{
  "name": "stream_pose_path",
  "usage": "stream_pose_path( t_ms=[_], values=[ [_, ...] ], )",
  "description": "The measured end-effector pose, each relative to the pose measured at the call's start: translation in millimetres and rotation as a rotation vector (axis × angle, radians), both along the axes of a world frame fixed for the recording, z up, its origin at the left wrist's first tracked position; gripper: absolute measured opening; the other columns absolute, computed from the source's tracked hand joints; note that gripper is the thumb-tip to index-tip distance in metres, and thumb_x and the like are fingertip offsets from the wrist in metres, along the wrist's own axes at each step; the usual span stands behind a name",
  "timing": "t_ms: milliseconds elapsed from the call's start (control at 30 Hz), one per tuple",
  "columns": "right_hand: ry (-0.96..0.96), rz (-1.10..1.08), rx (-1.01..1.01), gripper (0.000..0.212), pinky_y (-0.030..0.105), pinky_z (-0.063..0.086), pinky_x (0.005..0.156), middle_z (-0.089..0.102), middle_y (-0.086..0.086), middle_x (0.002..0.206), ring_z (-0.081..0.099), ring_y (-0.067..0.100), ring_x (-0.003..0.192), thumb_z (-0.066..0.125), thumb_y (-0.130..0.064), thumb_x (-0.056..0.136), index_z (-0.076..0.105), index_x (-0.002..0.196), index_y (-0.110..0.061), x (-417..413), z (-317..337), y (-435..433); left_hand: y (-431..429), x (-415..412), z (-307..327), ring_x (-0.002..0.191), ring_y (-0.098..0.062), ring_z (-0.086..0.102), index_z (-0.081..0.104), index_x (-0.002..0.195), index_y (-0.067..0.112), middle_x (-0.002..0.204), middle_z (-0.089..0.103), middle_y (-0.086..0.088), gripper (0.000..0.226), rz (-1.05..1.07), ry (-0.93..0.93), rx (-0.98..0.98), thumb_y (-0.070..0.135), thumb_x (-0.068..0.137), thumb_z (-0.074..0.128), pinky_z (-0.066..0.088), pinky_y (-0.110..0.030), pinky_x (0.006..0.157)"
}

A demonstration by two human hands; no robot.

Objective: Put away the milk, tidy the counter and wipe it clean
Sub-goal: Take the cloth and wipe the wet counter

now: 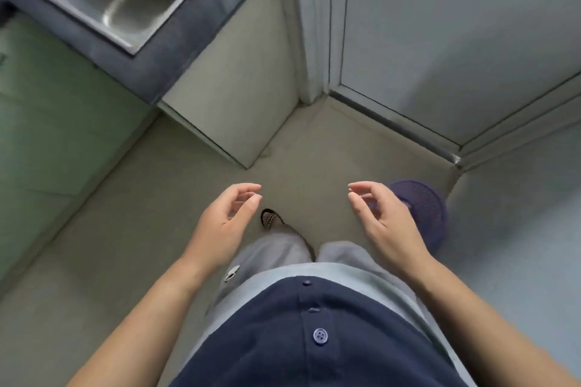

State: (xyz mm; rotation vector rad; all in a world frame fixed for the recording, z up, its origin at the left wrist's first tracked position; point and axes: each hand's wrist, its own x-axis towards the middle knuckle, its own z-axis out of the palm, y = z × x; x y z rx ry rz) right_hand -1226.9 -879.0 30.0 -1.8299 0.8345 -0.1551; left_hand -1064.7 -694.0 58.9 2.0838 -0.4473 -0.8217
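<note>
Navy shirt (314, 339) nearest; your left hand (226, 220) and right hand (383, 220) hang loose, empty. Counter (176, 50) lies beyond the left; no milk in sight, wiping probably still ahead.

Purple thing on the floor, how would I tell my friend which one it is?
Find the big pale door on the right and go down to the beige floor below it. There, partly hidden behind the person's right hand, stands the purple basket. It is the only purple, round, mesh-sided thing; all around it is plain grey or beige.
</note>
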Motion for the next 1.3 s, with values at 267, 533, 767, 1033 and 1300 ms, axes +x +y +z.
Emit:
stream_pose_path(
  t_ms=[267, 533, 767, 1033, 1300],
  values=[
    [0.036, 0.349, -0.034, 0.033, 0.037, 0.049, 0.09, 0.059, -0.013, 0.108, 0.056, 0.006, 0.102, 0.047, -0.046, 0.088, 0.058, 0.11, -0.025, 63, 3, 50, 82, 3, -2, 0.103, -0.009, 0.06, 0.061, 0.1, 0.042, 0.107, 0.066, 0.007, 0.032, 0.331, 0.038, -0.066, 0.055, 0.073, 0.051, 0.043, -0.02, 0.089],
    [-0.017, 0.547, -0.147, 0.034, 0.031, 0.045, 0.094, 0.058, -0.008, 0.111, 0.054, 0.009, 0.105, 0.05, -0.041, 0.09, 0.058, 0.113, -0.018, 210, 10, 135, 181, 98, -4, 0.102, -0.008, 0.061, 0.061, 0.099, 0.043, 0.105, 0.065, 0.008, 0.025, 0.471, -0.006, -0.094, 0.052, 0.077, 0.052, 0.042, -0.019, 0.086],
    [-0.11, 0.716, -0.204, 0.035, 0.03, 0.046, 0.093, 0.059, -0.005, 0.113, 0.056, 0.01, 0.103, 0.048, -0.042, 0.091, 0.058, 0.114, -0.018, 339, 33, 215, 266, 195, 11, 0.099, -0.002, 0.06, 0.061, 0.099, 0.041, 0.104, 0.065, 0.008, 0.028, 0.603, -0.121, -0.126, 0.053, 0.076, 0.052, 0.04, -0.016, 0.083],
    [0.012, 0.803, -0.134, 0.03, 0.032, 0.048, 0.091, 0.06, -0.012, 0.108, 0.057, 0.007, 0.102, 0.047, -0.047, 0.089, 0.056, 0.109, -0.028, 434, 8, 251, 320, 269, -21, 0.091, 0.002, 0.06, 0.06, 0.097, 0.038, 0.105, 0.066, 0.004, 0.022, 0.77, -0.028, -0.103, 0.046, 0.077, 0.053, 0.04, -0.002, 0.075],
    [-0.018, 0.969, -0.161, 0.051, 0.034, 0.048, 0.092, 0.058, -0.01, 0.113, 0.055, 0.006, 0.105, 0.039, -0.057, 0.084, 0.056, 0.115, -0.022, 641, 9, 293, 363, 434, -17, 0.096, 0.002, 0.06, 0.06, 0.101, 0.037, 0.105, 0.065, 0.008, 0.026, 0.883, -0.073, -0.074, 0.046, 0.079, 0.051, 0.039, -0.002, 0.074]
  ],
)
